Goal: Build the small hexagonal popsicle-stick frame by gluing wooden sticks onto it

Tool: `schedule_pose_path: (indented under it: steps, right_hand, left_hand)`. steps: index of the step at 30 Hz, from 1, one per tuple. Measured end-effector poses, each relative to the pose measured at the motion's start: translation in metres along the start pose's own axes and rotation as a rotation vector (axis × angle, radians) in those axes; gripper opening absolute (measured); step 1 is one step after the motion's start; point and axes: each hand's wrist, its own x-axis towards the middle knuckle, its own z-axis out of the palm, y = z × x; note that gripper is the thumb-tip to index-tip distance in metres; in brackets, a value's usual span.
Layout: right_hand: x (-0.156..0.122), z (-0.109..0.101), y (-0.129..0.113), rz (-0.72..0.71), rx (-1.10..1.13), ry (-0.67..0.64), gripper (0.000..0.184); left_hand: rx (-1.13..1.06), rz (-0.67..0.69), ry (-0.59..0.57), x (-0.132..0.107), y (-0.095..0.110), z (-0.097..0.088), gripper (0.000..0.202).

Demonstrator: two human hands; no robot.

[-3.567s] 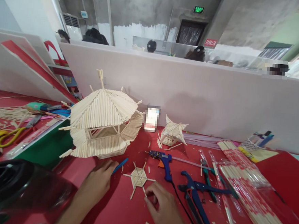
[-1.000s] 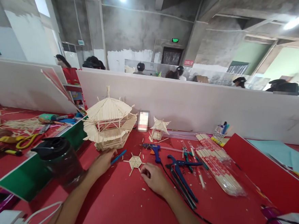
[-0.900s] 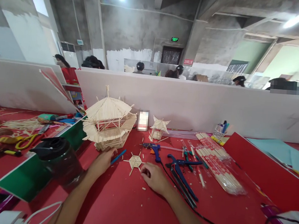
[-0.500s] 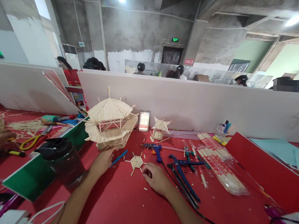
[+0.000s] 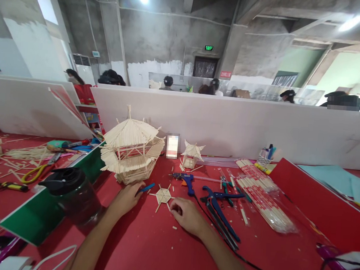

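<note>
Hexagonal stick web [image 5: 164, 195] lies flat on the red table [image 5: 147, 248], centre front, between both hands, so either hand can reach it.

Left to right:
- Yellow-handled scissors [image 5: 37, 170] far left among loose sticks, well apart from the hands.
- Dark jar with black lid [image 5: 71, 191] beside a green-edged board [image 5: 35, 223], near the left forearm.
- Large stick pavilion [image 5: 131, 150] stands upright just behind the left hand [image 5: 128, 197], probably pushed back to leave working room.
- Left hand rests palm down on the table. Its fingers close on the end of a blue-handled tool [image 5: 147, 187], whose tip points toward the web and sits just beside it.
- Small stick pavilion [image 5: 192, 154] stands further back by the white partition [image 5: 245, 127].
- Right hand [image 5: 186, 215] is just right of the web, knuckles on the table, fingers curled in, thumb against forefinger. Anything pinched is too small to tell.
- Blue glue gun [image 5: 186, 180] lies behind the right hand, nozzle pointing left, cord trailing toward the wearer.
- Blue-handled cutters [image 5: 220, 210] lie near it on the right.
- Bagged stick packs [image 5: 262, 196] lie further right, likely stock.
</note>
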Motion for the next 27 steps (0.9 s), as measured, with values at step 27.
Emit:
schedule_pose_path:
  steps: [27]
  right_hand:
    - [-0.0001, -0.0031, -0.0056, -0.076, -0.094, -0.015, 0.017]
  left_hand:
    - [-0.022, -0.032, 0.052, 0.0037, 0.0021, -0.0025, 0.034]
